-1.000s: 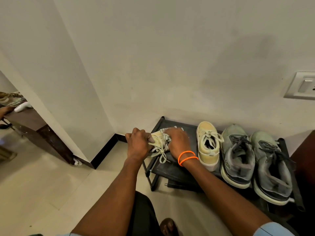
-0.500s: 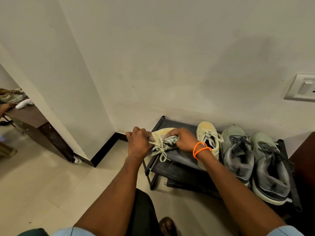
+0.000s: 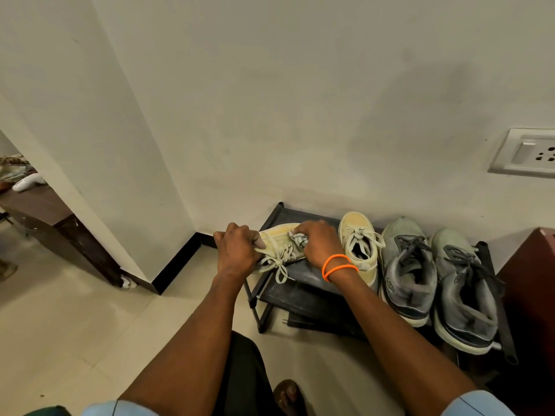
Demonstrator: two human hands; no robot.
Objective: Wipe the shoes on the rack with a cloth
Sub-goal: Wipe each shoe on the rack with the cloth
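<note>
Both arms reach forward over the rack point(image 3: 303, 277), left hand point(image 3: 237, 250) gripping the yellow shoe point(image 3: 279, 244) by its heel end, right hand point(image 3: 318, 244) pinching the cloth point(image 3: 298, 239) against its laces, shoe tilted between them.

A white switch-and-socket plate point(image 3: 527, 153) is sitting on the cream wall point(image 3: 300, 100) at right. A dark wooden table point(image 3: 45, 211) is standing at far left, carrying a white object point(image 3: 28, 182). Pale floor tiles point(image 3: 75, 325) are meeting a black skirting point(image 3: 177, 265). A reddish-brown panel point(image 3: 531, 295) is showing at the right edge.
</note>
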